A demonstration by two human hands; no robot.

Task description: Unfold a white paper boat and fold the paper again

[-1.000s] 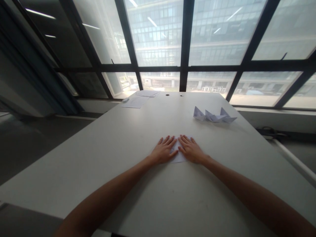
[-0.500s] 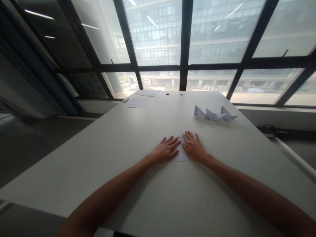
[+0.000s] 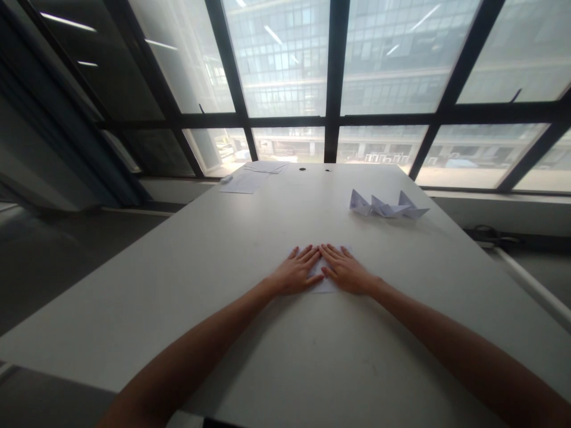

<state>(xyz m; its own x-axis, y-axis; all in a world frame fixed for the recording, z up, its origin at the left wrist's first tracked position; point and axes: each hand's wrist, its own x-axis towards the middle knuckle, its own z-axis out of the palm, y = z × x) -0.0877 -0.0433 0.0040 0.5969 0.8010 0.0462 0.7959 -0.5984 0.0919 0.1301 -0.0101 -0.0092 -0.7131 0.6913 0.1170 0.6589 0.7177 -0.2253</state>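
Both hands flat, palms down, fingers spread, pressing a white folded paper sheet [image 3: 322, 279] at centre frame on the pale grey counter [image 3: 223, 285]. Left hand [image 3: 297, 272] and right hand [image 3: 345, 272] sit side by side with their fingertips meeting above the sheet's middle, neither curled round anything, just laid on top. Most of the sheet is covered; a small wedge shows between the hands, plus slivers at the far corners. Its visible near edge runs left-right across the frame, so the long axis looks crosswise, but the covered part makes that hard to confirm. Which way the fold points I cannot tell.

Three white folded paper boats [image 3: 388, 207] stand in a row at right of centre, well apart from the hands, row running left-right, close to the counter's right edge. Loose white paper sheets [image 3: 250, 178] lie at the far left corner in upper-centre frame. Two small dark round spots [image 3: 314, 169] sit near the far edge.

Bare counter lies all round the hands: wide to the left, wide toward the bottom of the frame, less on the right. Dark-framed windows [image 3: 332, 77] fill the top of the frame behind the far edge.
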